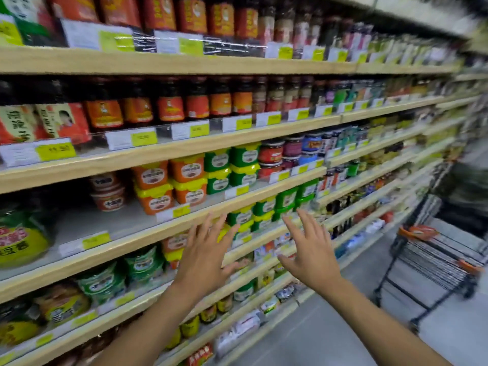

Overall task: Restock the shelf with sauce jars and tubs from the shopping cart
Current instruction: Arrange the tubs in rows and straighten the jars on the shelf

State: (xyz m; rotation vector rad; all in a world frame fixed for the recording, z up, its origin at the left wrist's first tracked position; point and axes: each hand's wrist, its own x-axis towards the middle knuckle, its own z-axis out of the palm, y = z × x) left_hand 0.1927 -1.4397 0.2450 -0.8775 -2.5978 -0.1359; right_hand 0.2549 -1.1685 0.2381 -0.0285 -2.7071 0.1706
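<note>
empty left hand, right hand, labels blurred

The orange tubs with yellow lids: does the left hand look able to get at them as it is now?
Probably yes. The left hand is open and holds nothing, raised just below and right of the orange tubs. They stand at the open shelf front, and nothing lies between.
</note>
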